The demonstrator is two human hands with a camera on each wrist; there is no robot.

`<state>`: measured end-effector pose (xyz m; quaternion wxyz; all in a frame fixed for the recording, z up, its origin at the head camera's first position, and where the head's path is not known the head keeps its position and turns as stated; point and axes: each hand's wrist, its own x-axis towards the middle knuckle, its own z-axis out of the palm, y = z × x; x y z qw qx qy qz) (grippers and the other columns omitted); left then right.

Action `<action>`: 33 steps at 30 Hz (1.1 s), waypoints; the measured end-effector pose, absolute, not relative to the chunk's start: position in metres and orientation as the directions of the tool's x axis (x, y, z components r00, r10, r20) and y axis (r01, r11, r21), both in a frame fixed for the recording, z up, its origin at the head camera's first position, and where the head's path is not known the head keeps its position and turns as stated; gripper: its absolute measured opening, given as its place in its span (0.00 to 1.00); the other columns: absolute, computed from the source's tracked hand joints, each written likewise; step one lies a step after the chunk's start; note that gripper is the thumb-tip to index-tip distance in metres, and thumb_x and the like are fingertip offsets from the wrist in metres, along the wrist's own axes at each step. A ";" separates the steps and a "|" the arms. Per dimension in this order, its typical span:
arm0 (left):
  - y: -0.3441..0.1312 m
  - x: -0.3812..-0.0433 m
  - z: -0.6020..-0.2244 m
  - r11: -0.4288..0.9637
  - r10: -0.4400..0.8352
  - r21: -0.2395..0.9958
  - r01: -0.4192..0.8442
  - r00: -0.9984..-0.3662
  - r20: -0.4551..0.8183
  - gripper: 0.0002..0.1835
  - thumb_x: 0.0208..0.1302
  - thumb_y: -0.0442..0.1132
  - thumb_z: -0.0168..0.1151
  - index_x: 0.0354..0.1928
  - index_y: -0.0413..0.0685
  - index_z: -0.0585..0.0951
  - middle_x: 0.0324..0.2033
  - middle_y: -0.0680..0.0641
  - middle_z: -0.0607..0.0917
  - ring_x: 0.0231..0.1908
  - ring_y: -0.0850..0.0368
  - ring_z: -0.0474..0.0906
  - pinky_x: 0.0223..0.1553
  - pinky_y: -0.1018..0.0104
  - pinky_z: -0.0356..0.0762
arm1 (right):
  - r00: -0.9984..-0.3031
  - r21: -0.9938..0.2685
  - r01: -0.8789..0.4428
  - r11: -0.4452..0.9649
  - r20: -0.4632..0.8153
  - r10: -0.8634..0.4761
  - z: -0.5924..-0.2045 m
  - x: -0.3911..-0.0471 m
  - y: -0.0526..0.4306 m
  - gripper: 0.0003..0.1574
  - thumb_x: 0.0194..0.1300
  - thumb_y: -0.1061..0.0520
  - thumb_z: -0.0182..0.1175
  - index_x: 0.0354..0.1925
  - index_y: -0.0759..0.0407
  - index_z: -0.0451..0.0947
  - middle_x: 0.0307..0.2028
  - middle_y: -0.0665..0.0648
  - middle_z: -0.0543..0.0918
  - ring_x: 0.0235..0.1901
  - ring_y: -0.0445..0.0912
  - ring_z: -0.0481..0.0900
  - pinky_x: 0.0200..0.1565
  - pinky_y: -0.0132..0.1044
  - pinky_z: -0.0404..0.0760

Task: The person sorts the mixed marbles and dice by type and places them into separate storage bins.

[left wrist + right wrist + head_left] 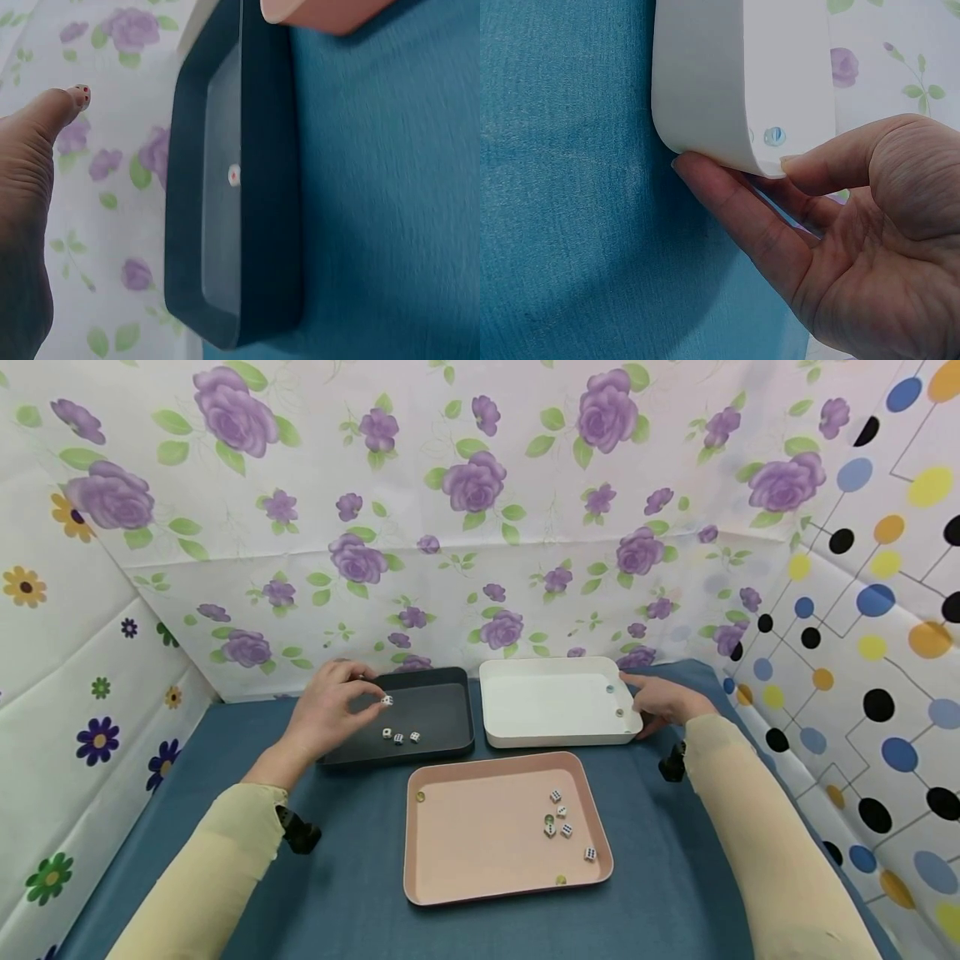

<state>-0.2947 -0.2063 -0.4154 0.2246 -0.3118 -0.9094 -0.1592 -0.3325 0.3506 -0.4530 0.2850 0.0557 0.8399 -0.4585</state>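
Observation:
Over the left part of the black tray point(442, 693), my left hand point(330, 710) pinches a white die point(387, 700) between thumb and fingertips. Below it in that tray lie several more dice point(399, 738). In the left wrist view the thumb point(56, 112) shows with the pinched die point(84, 96) at its tip. My right hand point(666, 700) grips the right end of the white tray point(551, 702), thumb at the rim and fingers under the outer corner. Clear glass beads point(775, 136) lie inside that end of the white tray.
In front stands a pink tray point(480, 835) with several dice point(567, 831) on its right side, plus a yellowish bead point(421, 797) at its upper left and another along its front edge. Blue cloth point(345, 893) covers the table. A flowered curtain point(420, 527) rises right behind the trays.

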 end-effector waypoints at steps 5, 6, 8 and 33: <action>-0.216 -0.298 -0.423 0.802 0.471 0.137 0.582 -0.756 0.455 0.06 0.62 0.43 0.76 0.38 0.52 0.90 0.53 0.44 0.79 0.57 0.41 0.70 0.60 0.42 0.66 | -0.830 -0.737 0.357 0.574 -0.532 -0.167 -0.453 -0.333 0.350 0.56 0.71 0.72 0.44 0.82 0.43 0.28 0.75 0.77 0.48 0.44 0.60 0.84 0.43 0.52 0.86; -0.218 -0.299 -0.424 0.810 0.465 0.136 0.570 -0.767 0.442 0.06 0.62 0.43 0.76 0.38 0.52 0.90 0.53 0.44 0.79 0.57 0.41 0.70 0.61 0.42 0.66 | -0.830 -0.737 0.357 0.574 -0.532 -0.166 -0.453 -0.333 0.350 0.56 0.71 0.72 0.44 0.82 0.43 0.28 0.75 0.77 0.48 0.43 0.60 0.84 0.43 0.52 0.86; -0.221 -0.300 -0.427 0.824 0.458 0.133 0.550 -0.786 0.415 0.06 0.62 0.43 0.75 0.38 0.51 0.90 0.53 0.44 0.79 0.57 0.41 0.70 0.61 0.41 0.66 | -0.831 -0.737 0.357 0.574 -0.531 -0.165 -0.454 -0.333 0.351 0.56 0.71 0.72 0.44 0.82 0.43 0.28 0.75 0.77 0.49 0.43 0.60 0.84 0.43 0.52 0.86; -0.229 -0.300 -0.455 0.913 0.370 0.149 0.380 -0.924 0.090 0.06 0.67 0.45 0.72 0.42 0.55 0.90 0.57 0.43 0.77 0.58 0.40 0.69 0.60 0.38 0.66 | -0.835 -0.733 0.356 0.579 -0.528 -0.156 -0.451 -0.331 0.349 0.56 0.71 0.73 0.45 0.82 0.44 0.29 0.77 0.75 0.42 0.43 0.59 0.84 0.44 0.52 0.86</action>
